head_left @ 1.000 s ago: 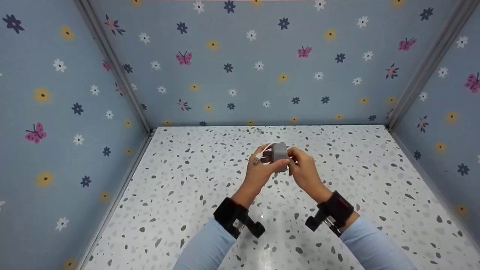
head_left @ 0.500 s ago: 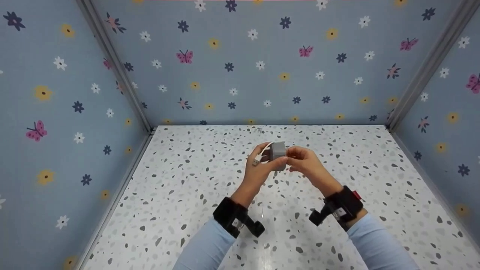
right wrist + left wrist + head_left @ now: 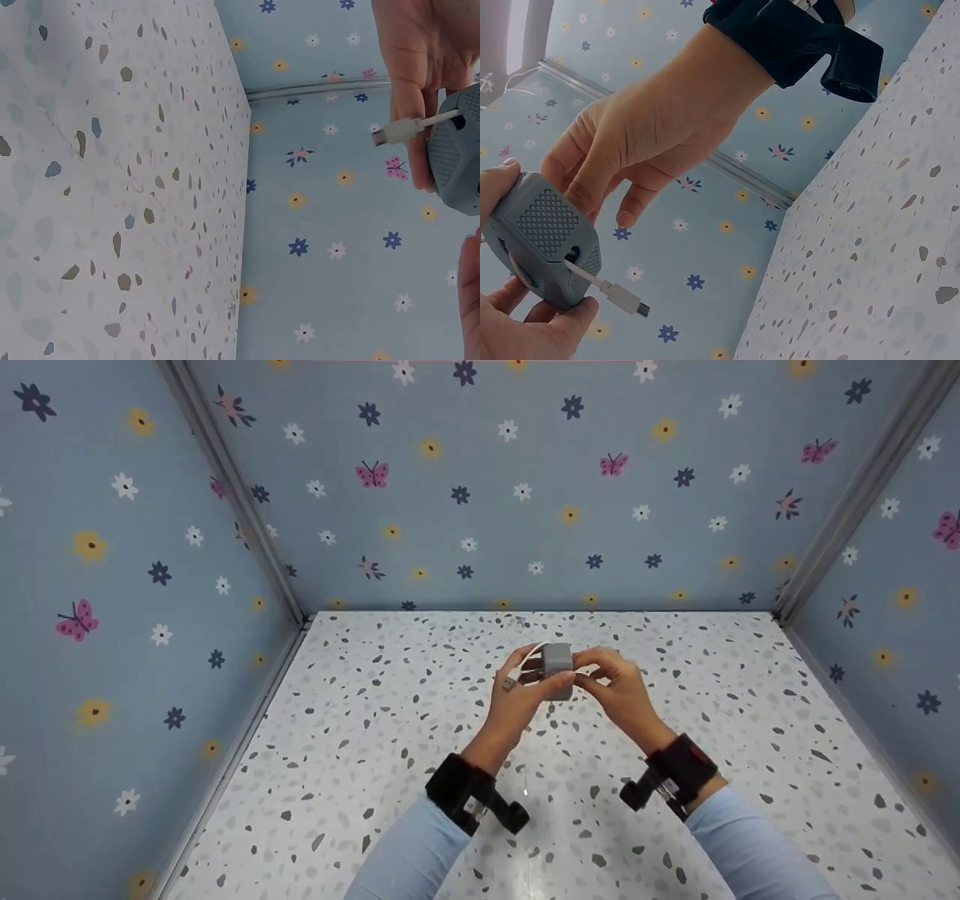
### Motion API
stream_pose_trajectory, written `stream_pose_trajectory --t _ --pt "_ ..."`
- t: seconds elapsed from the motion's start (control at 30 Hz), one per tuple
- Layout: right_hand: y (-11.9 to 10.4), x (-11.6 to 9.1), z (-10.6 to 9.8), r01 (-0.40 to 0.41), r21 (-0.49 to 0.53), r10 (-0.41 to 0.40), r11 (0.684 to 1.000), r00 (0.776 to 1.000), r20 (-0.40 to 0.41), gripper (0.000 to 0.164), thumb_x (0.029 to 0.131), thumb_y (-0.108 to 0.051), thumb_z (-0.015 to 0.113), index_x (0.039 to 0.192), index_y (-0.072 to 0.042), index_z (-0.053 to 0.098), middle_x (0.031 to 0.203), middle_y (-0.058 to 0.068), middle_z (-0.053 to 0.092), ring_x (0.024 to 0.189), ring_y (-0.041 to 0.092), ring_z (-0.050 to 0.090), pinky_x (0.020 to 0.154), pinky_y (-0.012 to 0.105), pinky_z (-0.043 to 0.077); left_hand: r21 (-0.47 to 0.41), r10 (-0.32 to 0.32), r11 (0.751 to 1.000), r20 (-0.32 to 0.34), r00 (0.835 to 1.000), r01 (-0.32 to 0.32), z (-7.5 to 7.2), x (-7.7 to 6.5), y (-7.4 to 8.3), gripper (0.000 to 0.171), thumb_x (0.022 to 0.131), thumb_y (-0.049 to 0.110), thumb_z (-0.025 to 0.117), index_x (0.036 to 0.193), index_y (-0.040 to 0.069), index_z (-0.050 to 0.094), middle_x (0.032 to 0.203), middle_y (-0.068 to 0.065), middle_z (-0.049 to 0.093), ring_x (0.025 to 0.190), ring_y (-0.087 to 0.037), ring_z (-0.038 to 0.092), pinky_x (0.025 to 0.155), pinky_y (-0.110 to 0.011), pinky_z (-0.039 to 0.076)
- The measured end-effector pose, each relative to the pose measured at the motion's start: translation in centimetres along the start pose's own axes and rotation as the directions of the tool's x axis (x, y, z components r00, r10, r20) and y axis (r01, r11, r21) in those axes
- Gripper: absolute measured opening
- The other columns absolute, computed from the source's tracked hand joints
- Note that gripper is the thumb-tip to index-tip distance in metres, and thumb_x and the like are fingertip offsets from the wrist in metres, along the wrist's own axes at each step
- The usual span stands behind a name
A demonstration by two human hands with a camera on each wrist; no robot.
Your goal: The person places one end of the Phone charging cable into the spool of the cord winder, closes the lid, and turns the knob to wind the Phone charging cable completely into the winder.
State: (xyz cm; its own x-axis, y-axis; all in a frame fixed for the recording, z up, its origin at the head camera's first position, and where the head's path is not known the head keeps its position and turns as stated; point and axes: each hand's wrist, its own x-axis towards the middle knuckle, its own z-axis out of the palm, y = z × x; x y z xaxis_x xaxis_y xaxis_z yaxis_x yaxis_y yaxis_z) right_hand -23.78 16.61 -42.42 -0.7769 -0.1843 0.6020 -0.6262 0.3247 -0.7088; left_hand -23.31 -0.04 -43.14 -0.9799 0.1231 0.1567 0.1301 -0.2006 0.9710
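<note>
Head view: two hands hold a small grey box above a speckled desk.

From the left, the left hand grips the grey box with curled fingers and thumb, a short white cable with a plug hanging from its side; the right hand pinches the box's other side, both raised over the desk, flowered walls behind.
</note>
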Motion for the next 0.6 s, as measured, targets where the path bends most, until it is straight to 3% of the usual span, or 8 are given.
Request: stream_pose_trajectory --t 0.13,0.2,0.27,0.33,0.4,0.5,0.57,0.6 --pt "0.3 -0.1 0.4 -0.139 0.136 0.132 0.981 0.989 0.058 0.012 0.094 -0.003 0.060 0.100 0.004 0.054 0.084 0.008 0.061 0.070 0.006 0.056 0.054 0.023 0.049 0.044 -0.022 0.999 -0.011 1.000 0.022 0.0 0.0 -0.1 0.060 0.080 0.023 0.080 0.133 0.013 0.054 0.124 -0.011 0.059 0.110 -0.022 0.060 0.087 -0.034 0.054" --pt "1.3 -0.2 0.7 -0.136 0.179 0.128 0.974 0.990 0.055 0.010 0.095 -0.003 0.058 0.102 0.003 0.053 0.083 0.006 0.060 0.067 0.009 0.056 0.051 0.024 0.047 0.050 -0.028 0.998 -0.015 0.999 0.029 0.0 0.0 -0.1 0.059 0.081 0.023 0.079 0.133 0.013 0.055 0.123 -0.012 0.059 0.108 -0.021 0.060 0.086 -0.033 0.054" --pt "2.6 -0.3 0.7 -0.014 0.144 0.010 0.990 1.000 0.027 0.008 0.094 0.000 0.058 0.101 0.001 0.059 0.084 0.007 0.063 0.068 0.009 0.057 0.051 0.022 0.048 0.045 -0.027 0.999 -0.011 1.000 0.028 -0.1 0.1 -0.1 0.056 0.082 0.023 0.078 0.133 0.012 0.055 0.122 -0.012 0.059 0.107 -0.021 0.060 0.087 -0.033 0.054" --pt "3.4 -0.3 0.5 0.176 0.044 -0.176 0.983 0.984 -0.004 0.011 0.090 0.005 0.061 0.099 0.000 0.066 0.088 0.008 0.065 0.073 0.010 0.059 0.057 0.019 0.049 0.047 -0.031 0.998 -0.006 1.000 0.031 -0.2 0.2 -0.1 0.054 0.083 0.022 0.077 0.133 0.012 0.056 0.122 -0.012 0.059 0.106 -0.020 0.060 0.088 -0.032 0.053" --pt "4.1 -0.1 0.1 0.393 -0.087 -0.397 0.915 0.918 -0.026 0.014 0.086 0.006 0.066 0.096 -0.003 0.071 0.091 0.009 0.067 0.079 0.014 0.060 0.066 0.019 0.050 0.065 -0.037 0.997 0.001 0.999 0.036 -0.2 0.2 -0.1 0.054 0.084 0.023 0.076 0.133 0.012 0.056 0.120 -0.012 0.058 0.105 -0.020 0.059 0.088 -0.032 0.052" --pt "4.8 0.6 -0.4 0.637 -0.259 -0.665 0.726 0.747 -0.025 0.010 0.084 0.001 0.071 0.091 -0.004 0.076 0.092 0.008 0.070 0.082 0.021 0.060 0.071 0.024 0.050 0.060 -0.066 0.996 0.024 0.998 0.064 -0.3 0.2 0.0 0.055 0.085 0.023 0.075 0.135 0.011 0.054 0.119 -0.013 0.058 0.106 -0.021 0.059 0.088 -0.032 0.052" --pt "5.0 1.0 -0.7 0.732 -0.319 -0.773 0.602 0.634 -0.006 0.007 0.085 -0.002 0.071 0.088 -0.004 0.077 0.092 0.008 0.071 0.079 0.023 0.060 0.067 0.027 0.051 0.056 -0.095 0.994 0.033 0.995 0.093 -0.3 0.1 0.0 0.057 0.085 0.024 0.075 0.136 0.011 0.053 0.119 -0.013 0.057 0.106 -0.022 0.058 0.088 -0.032 0.052" --pt "5.1 1.2 -0.8 0.761 -0.340 -0.808 0.553 0.589 0.003 0.007 0.086 -0.004 0.070 0.087 -0.003 0.077 0.091 0.008 0.072 0.078 0.023 0.061 0.064 0.028 0.052 0.051 -0.112 0.993 0.036 0.993 0.110 -0.3 0.1 0.0 0.058 0.085 0.024 0.075 0.136 0.011 0.053 0.119 -0.013 0.057 0.106 -0.021 0.058 0.088 -0.032 0.052"
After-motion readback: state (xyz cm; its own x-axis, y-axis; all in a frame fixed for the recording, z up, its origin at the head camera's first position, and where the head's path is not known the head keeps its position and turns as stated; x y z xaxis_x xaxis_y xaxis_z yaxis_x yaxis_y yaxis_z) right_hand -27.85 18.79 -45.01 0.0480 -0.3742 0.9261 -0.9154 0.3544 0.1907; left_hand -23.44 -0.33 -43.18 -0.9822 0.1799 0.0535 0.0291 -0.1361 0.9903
